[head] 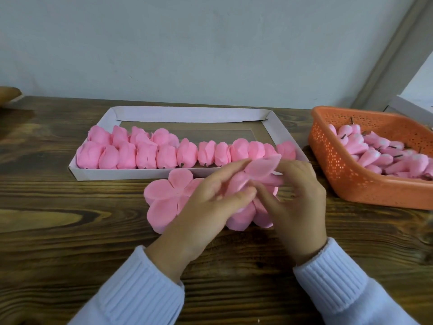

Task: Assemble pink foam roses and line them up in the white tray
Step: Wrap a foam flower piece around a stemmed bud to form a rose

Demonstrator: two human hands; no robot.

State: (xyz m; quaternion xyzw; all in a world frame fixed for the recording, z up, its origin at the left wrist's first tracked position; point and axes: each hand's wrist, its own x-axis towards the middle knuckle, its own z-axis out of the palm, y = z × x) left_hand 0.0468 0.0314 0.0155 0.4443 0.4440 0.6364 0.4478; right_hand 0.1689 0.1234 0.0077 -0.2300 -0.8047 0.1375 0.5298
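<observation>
Where the finished roses [150,153] lie: in the white tray [112,174], one row packed side by side along its near wall, end to end, and a short second row behind it at the left end.
Orange basket [351,174]: over on the right of the table [70,207], well apart from the hands, heaped with pink buds [379,156] on dark stems.
Half-made rose [236,186]: just in front of the tray, up between both hands.
Left hand [206,207]: fingers curled round the half-made rose, thumb laid across it.
Right hand [297,198]: thumb and fingers pinching a loose petal [262,170] that folds up over the rose.
Petal stack [166,195]: flat flower-shaped pieces piled on the table, right side covered by the hands.
Hidden: the rose's core, lost under the fingers.
Cut off: the basket's right end; a white box [407,109] behind it; a brown thing [9,95] at far left, cannot tell what.
</observation>
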